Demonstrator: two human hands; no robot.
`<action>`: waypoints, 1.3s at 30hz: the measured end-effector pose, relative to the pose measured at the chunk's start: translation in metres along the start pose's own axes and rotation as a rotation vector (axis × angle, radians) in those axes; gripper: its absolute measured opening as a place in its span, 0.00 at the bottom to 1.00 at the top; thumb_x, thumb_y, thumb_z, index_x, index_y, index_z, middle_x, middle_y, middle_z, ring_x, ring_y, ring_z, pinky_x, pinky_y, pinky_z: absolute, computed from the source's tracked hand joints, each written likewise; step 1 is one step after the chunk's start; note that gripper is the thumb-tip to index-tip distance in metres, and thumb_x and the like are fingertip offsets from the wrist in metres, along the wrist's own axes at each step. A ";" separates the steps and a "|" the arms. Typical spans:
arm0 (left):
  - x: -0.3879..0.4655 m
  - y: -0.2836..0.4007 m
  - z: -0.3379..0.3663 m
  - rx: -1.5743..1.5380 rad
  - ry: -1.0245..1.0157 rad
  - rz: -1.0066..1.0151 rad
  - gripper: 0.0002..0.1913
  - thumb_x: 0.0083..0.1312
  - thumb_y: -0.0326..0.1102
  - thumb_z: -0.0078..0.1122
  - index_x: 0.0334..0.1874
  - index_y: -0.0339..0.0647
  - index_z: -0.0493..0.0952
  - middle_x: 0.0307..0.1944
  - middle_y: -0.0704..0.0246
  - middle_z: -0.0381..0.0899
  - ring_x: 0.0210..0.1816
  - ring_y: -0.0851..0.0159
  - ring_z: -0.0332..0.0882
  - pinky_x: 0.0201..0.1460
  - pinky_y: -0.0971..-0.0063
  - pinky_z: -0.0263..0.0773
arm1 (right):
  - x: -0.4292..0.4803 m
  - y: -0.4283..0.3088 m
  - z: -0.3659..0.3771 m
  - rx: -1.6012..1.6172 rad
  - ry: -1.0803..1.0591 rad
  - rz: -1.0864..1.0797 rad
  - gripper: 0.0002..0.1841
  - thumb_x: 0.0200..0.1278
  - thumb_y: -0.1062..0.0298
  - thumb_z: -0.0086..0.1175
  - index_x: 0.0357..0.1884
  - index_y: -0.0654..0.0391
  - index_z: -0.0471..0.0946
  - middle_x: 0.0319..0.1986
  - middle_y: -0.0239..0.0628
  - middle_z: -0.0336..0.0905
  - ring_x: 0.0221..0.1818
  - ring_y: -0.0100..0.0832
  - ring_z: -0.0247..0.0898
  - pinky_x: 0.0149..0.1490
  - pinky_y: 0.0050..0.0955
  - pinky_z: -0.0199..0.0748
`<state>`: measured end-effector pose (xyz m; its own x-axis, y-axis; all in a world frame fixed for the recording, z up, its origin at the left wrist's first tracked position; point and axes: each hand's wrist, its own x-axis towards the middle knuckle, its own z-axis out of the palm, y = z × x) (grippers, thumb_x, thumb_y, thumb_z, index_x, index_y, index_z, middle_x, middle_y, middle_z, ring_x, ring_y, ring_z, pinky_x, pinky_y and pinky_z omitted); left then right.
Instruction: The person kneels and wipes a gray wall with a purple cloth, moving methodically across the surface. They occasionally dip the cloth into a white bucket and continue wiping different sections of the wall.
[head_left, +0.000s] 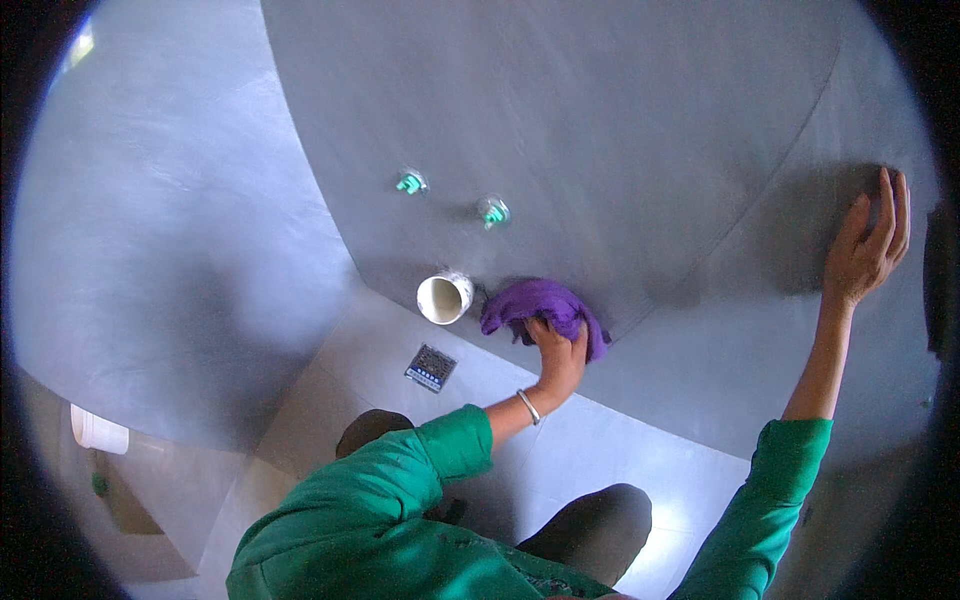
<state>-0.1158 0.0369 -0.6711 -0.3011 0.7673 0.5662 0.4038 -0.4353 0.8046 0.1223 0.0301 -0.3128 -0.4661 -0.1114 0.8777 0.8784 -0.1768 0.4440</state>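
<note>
My left hand (559, 360) is closed on a bunched purple cloth (544, 306), pressed against the lower part of a grey tiled wall (585, 150). Just left of the cloth, a white plastic pipe stub (444, 298) sticks out of the wall. Higher up are two green pipe plugs, one (411, 182) to the left and another (493, 214) nearer the cloth. Far to the right, my right hand (870, 240) rests with spread fingers against the wall, holding nothing. A bracelet circles my left wrist.
A square floor drain cover (431, 367) with a printed strip lies on the tiled floor below the pipe stub. Another wall (172, 225) meets this one at a corner on the left. A white bucket (99, 430) stands at the lower left. My knees are close to the wall.
</note>
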 end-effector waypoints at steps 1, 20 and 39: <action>-0.008 -0.004 0.003 -0.052 -0.034 -0.050 0.23 0.65 0.38 0.50 0.56 0.27 0.60 0.58 0.40 0.53 0.62 0.39 0.47 0.65 0.49 0.37 | 0.001 -0.001 0.000 -0.015 -0.015 0.002 0.16 0.63 0.64 0.50 0.53 0.53 0.73 0.55 0.35 0.70 0.58 0.34 0.64 0.61 0.31 0.58; 0.052 0.072 -0.020 0.038 -0.007 0.352 0.22 0.60 0.36 0.55 0.55 0.36 0.66 0.61 0.43 0.54 0.65 0.34 0.43 0.65 0.40 0.36 | 0.003 -0.020 -0.007 0.058 -0.009 0.132 0.17 0.66 0.64 0.44 0.55 0.54 0.70 0.59 0.40 0.64 0.64 0.41 0.56 0.67 0.41 0.49; 0.398 0.202 -0.205 0.397 0.482 1.075 0.28 0.59 0.47 0.50 0.52 0.28 0.68 0.56 0.42 0.63 0.60 0.41 0.57 0.67 0.55 0.50 | -0.006 -0.004 0.002 -0.001 -0.010 -0.025 0.16 0.67 0.65 0.44 0.54 0.60 0.71 0.55 0.44 0.69 0.59 0.43 0.63 0.62 0.39 0.60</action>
<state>-0.3316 0.1574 -0.2471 0.0913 -0.1771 0.9799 0.8499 -0.4989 -0.1693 0.1218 0.0336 -0.3191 -0.4869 -0.0974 0.8680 0.8663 -0.1808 0.4656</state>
